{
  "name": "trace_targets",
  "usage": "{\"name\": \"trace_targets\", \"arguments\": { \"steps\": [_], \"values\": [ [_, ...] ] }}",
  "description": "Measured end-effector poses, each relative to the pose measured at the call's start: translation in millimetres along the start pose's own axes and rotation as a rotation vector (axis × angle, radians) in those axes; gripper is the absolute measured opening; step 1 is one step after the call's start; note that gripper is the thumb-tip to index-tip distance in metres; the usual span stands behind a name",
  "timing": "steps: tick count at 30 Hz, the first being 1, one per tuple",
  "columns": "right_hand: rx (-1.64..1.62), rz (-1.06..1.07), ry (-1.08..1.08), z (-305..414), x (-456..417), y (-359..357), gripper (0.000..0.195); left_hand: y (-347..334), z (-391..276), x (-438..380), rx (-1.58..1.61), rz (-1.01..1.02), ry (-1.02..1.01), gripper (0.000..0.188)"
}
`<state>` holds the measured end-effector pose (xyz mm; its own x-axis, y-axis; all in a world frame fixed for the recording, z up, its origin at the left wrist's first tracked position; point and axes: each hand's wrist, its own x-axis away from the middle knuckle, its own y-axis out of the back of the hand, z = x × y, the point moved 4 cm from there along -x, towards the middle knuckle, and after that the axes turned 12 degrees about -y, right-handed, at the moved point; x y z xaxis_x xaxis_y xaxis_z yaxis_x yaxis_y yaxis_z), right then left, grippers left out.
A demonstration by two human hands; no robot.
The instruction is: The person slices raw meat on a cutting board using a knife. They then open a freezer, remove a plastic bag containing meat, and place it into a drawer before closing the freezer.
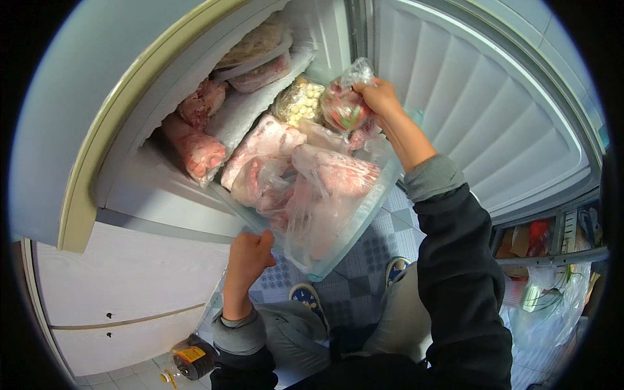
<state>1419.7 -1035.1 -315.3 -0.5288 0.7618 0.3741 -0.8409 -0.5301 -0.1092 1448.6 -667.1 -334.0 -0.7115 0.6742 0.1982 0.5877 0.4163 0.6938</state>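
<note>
My right hand (379, 100) grips a clear plastic bag of red and green food (345, 109) above the back right of a pulled-out freezer drawer (360, 229). Bagged frozen meat (336, 170) fills much of the drawer, with a pale slab of meat (268, 141) along its left side. A bag of small round whitish pieces (303, 100) lies at the back, left of the held bag. My left hand (251, 256) is curled at the drawer's front left edge; whether its fingers hold the rim cannot be told.
Above the drawer, a frosted shelf (253, 107) bears meat pieces (195, 146) and a plastic container of meat (263, 73). The open freezer door (477, 107) stands at right. White cabinet drawers (131, 278) are at left, a bottle of dark liquid (195, 360) on the floor, a rack with bags (551, 258) at right.
</note>
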Motion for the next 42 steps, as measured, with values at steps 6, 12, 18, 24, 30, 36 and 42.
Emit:
{"name": "trace_targets", "arguments": {
  "steps": [6,12,18,24,30,36,42],
  "values": [
    [0.339,0.427,-0.028,-1.7,17.6,-96.3,0.057,6.7,8.5,5.2,0.060,-0.005,0.004,0.051],
    [0.859,0.153,0.126,28.2,-16.2,-28.1,0.024,-3.1,2.7,-2.7,0.004,0.036,-0.030,0.052],
    [1.218,0.284,0.480,0.9,-36.5,-28.5,0.038,7.9,-4.5,2.6,-0.095,-0.003,-0.061,0.053],
    [0.946,0.269,0.434,-27.3,-40.7,-93.6,0.078,8.9,-1.0,2.8,-0.051,0.016,-0.034,0.051],
    [0.917,-0.068,0.350,-40.2,63.3,-145.2,0.050,8.6,-1.0,2.1,-0.062,-0.002,-0.023,0.048],
    [0.287,0.319,0.487,-79.0,86.6,-166.8,0.010,7.9,-2.5,0.1,-0.086,-0.013,-0.089,0.049],
    [0.022,0.947,0.238,-71.5,119.9,-161.3,0.005,9.8,0.9,1.6,-0.055,0.009,-0.037,0.048]
  ]
}}
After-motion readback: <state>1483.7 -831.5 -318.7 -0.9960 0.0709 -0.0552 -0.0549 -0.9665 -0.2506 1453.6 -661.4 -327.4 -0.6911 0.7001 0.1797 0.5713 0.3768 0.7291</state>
